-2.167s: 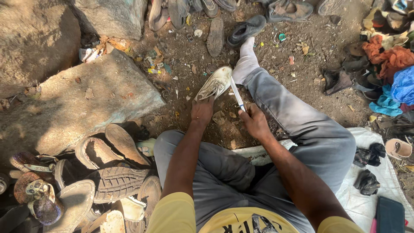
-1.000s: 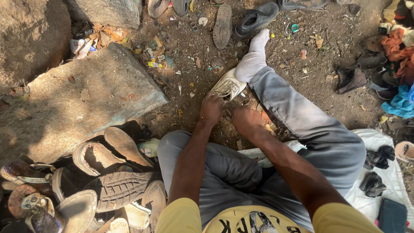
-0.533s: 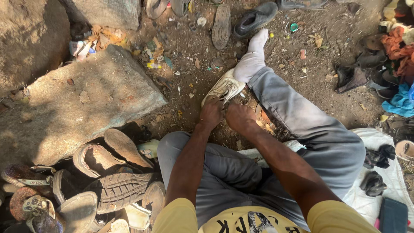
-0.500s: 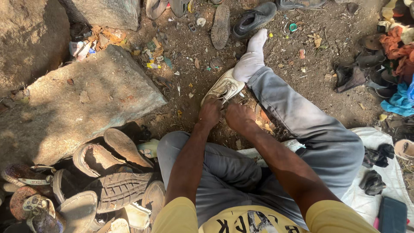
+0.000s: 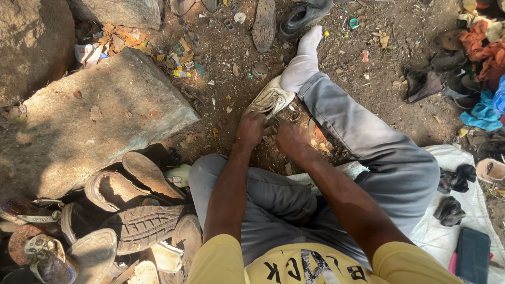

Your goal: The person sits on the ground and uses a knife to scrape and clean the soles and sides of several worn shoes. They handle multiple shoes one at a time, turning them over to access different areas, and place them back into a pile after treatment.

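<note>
A pale worn shoe is gripped at its near end by the left hand, whose fingers are curled closed on it. The shoe lies on the dirt just below the white sock of the outstretched leg, its sole side turned up. The right hand is set just beside the left, closed in a loose fist over the shoe's lower edge; what it grasps is hidden by the hand itself and cannot be told.

Compared with the oldest frame, the shoe has been brought down from its raised position to the ground beside the grey trouser leg, and the thin blade then seen in the right hand is no longer visible. Against the frames of a second and half a second ago, both hands are found in nearly the same place, drawn close together over the shoe.

A large flat stone is seen to the left, with a heap of loose soles below it. A black shoe lies beyond the foot, and crumpled cloths are piled at the right edge, above a white sheet.
</note>
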